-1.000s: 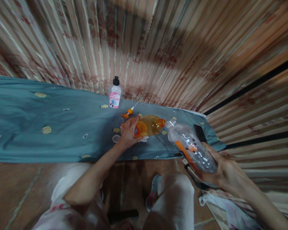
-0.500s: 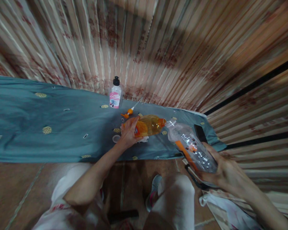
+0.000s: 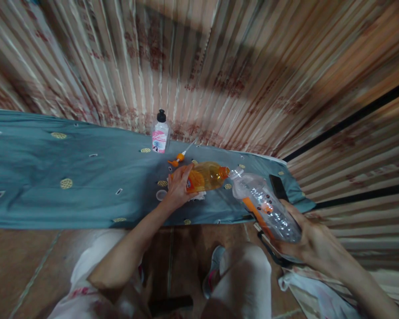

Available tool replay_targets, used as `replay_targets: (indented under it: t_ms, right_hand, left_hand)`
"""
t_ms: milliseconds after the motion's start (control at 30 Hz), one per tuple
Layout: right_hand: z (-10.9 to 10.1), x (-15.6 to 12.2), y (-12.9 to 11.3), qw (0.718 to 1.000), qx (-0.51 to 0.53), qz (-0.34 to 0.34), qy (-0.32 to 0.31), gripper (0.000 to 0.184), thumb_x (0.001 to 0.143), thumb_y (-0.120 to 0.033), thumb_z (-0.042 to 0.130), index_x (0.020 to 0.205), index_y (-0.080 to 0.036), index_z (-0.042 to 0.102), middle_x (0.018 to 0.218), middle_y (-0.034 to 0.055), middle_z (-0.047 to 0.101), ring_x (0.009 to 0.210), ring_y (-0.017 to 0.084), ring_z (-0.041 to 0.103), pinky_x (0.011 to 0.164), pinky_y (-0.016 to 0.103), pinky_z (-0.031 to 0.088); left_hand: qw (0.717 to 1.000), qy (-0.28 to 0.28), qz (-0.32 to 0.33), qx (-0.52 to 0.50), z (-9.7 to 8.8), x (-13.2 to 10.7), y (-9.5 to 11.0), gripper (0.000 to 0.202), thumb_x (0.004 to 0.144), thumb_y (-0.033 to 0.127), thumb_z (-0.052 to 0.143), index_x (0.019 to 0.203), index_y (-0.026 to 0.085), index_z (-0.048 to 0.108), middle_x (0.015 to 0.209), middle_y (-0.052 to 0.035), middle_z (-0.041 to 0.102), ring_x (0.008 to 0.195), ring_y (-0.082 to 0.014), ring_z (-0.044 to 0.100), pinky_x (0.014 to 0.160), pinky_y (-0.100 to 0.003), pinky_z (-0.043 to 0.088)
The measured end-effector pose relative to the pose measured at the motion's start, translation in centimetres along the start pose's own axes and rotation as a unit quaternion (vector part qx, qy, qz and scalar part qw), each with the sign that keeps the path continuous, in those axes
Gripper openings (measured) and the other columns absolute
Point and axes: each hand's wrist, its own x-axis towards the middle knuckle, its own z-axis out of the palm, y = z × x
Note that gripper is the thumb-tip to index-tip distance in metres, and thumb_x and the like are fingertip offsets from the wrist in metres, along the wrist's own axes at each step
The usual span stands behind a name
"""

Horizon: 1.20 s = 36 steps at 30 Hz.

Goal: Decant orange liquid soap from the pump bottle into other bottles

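Note:
My left hand grips an orange bottle of amber liquid, tilted on its side over the teal cloth, its neck pointing right. My right hand holds a clear plastic bottle with an orange label, tipped so its open mouth meets the orange bottle's neck. An orange pump nozzle with its tube lies on the cloth just behind my left hand. A small clear cap lies beside my left wrist.
A small pink-labelled bottle with a black cap stands upright at the back by the striped curtain. A dark phone lies at the cloth's right end. My knees and a wooden floor are below.
Both hands and both bottles hold the same pose, mouth to mouth. Only the camera has tipped slightly, so everything sits a little lower in view.

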Motion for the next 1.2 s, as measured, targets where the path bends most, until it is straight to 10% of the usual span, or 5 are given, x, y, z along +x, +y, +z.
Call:
replay_targets:
  t_ms: [1200]
  right_hand:
    - [-0.22,-0.04,-0.24,1.0,0.02,-0.003,0.001,0.094,0.069,-0.047,0.069,0.152,-0.012,0.04,0.092,0.0078,0.081,0.078,0.031,0.078,0.063,0.032,0.058]
  left_hand:
    - [1.0,0.005,-0.003,0.001,0.24,0.07,-0.03,0.103,0.067,0.03,0.085,0.154,0.023,0.03,0.151,-0.0171,0.044,0.14,-0.0392,0.04,0.113,-0.065,0.029]
